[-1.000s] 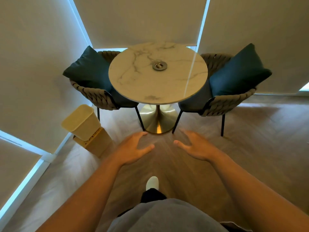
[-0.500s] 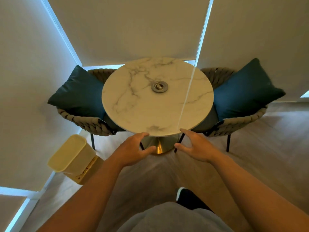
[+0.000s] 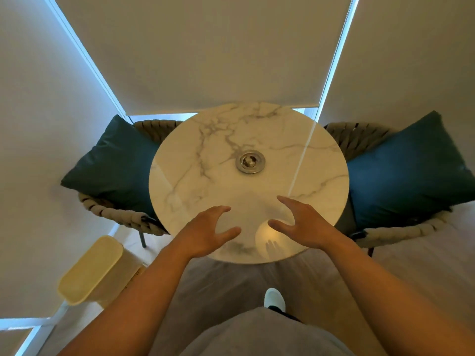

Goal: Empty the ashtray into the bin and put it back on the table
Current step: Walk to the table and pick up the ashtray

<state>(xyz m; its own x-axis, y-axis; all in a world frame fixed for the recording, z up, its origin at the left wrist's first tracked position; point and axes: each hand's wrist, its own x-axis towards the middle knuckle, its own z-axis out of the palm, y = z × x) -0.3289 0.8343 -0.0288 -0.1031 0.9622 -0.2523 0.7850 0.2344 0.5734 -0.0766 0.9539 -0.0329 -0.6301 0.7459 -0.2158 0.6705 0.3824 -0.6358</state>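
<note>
**Inspector A:** Position of the ashtray (image 3: 250,161)?

**Inspector B:** It sits flat on the round marble table (image 3: 195,191), near the centre and a little to the far side. It is a shallow, round metal dish with a wide rim, mouth facing straight up. Being circular, it has no long axis in plan; its only axis is vertical. Something pale lies in the bowl, too small to identify.

**Inspector A:** State of the 2 hands?

**Inspector B:** Both are empty. The left hand (image 3: 205,233) and right hand (image 3: 303,226) hover above the near edge of the table, fingers spread and slightly curled, thumbs turned inward toward each other. Neither touches the ashtray; both are well short of it.

**Inspector A:** Why that posture?

**Inspector B:** My judgement: the hands are loose and forward in readiness for a reach. The ashtray lies nearer the right hand's line.

**Inspector A:** The bin (image 3: 92,271)?

**Inspector B:** A pale yellow bin stands on the floor to the left, beside the left chair (image 3: 123,214), tilted against a box, mouth angled upward. Placement there suits a short carry from the table. The emptying step is not yet begun.
</note>
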